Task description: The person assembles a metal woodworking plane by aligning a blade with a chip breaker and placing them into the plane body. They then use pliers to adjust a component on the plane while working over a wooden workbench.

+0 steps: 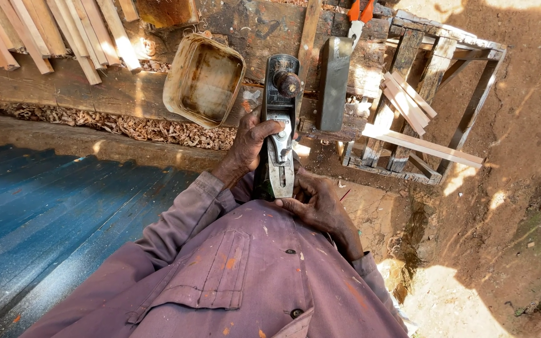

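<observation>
Both hands, left hand [252,141] and right hand [317,206], clamped around the upright hand plane [279,125] between them.

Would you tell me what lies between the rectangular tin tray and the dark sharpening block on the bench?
In the head view, the hand plane's front end with its round knob lies between the tin tray and the sharpening block.

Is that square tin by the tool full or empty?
Empty. The square tin shows only its bare, stained bottom; nothing lies inside it.
</observation>
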